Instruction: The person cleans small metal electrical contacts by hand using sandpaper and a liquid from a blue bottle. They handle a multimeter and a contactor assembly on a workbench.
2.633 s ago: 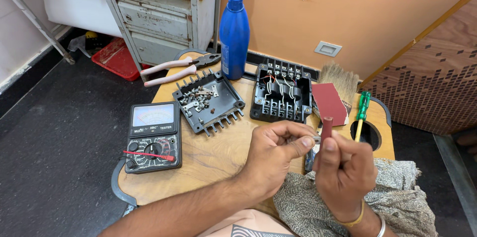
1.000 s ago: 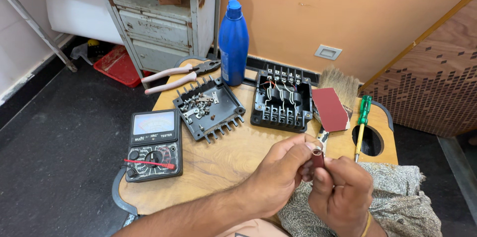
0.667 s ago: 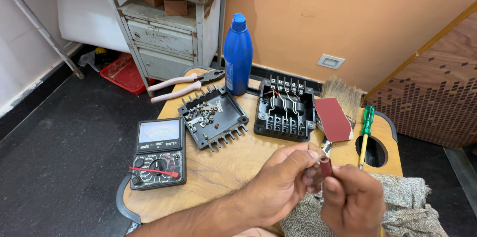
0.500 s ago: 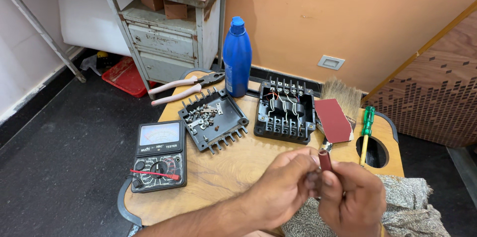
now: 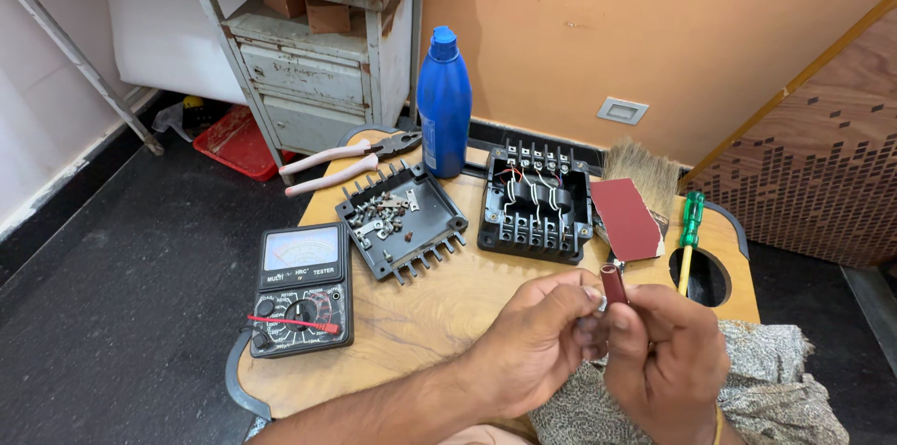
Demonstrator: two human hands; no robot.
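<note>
Working from left to right, we keep the analog multimeter (image 5: 301,291) flat at the table's (image 5: 448,300) eight o'clock edge, dial up, where we can read it at a glance. Behind it, near eleven o'clock, the pink-handled pliers (image 5: 341,161) lie with their jaws toward the blue bottle (image 5: 444,104), which stands upright at twelve, out of the way of our arms. The shallow black cover (image 5: 400,219) sits open side up, so it serves as a tray for loose screws and clips, and the black terminal box (image 5: 535,210) beside it shows its wiring. Our left hand (image 5: 542,342) and right hand (image 5: 665,366) meet close to our body at about five o'clock, raised above the table and over the grey cloth (image 5: 775,389). Both are pinched together on a small dark red strip (image 5: 613,283), probably torn from the sandpaper sheet (image 5: 626,218) lying at two o'clock by the brush (image 5: 640,172). The strip's long axis runs nearly upright, its free end tilted slightly toward eleven o'clock. A green-handled screwdriver (image 5: 690,238) lies at three o'clock, handle away from us.
</note>
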